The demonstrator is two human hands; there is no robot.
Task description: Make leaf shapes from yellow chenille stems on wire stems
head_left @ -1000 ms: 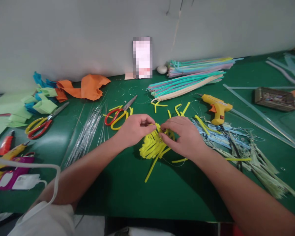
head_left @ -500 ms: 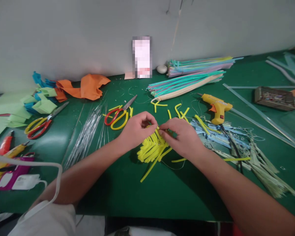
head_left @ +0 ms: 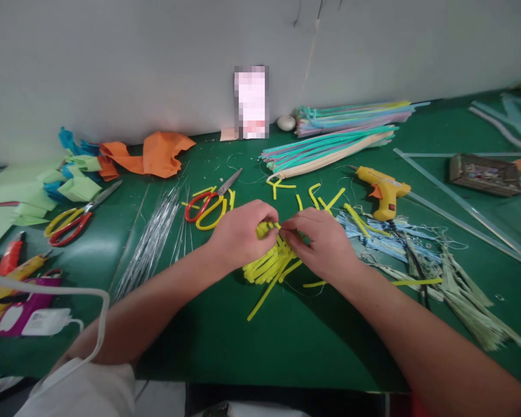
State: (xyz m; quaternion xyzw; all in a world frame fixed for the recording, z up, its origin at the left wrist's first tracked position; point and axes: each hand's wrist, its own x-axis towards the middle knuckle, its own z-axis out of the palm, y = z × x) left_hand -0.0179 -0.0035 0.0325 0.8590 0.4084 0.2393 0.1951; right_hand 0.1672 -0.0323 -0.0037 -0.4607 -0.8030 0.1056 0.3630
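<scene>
On the green table (head_left: 243,347), head view: left hand (head_left: 241,234) curled snugly round the top of a fuzzy yellow bundle (head_left: 263,270), probably steadying it between both hands; right hand (head_left: 323,240) pinches its upper end, fingertips together. Bendy, ribbed strips. Metal-bladed scissors (head_left: 219,192) nearby, likely for reach.

yellow fuzzy bundle (head_left: 264,267) | bent strands, closely packed | one jutting nearward | over green table (head_left: 226,347)
</scene>
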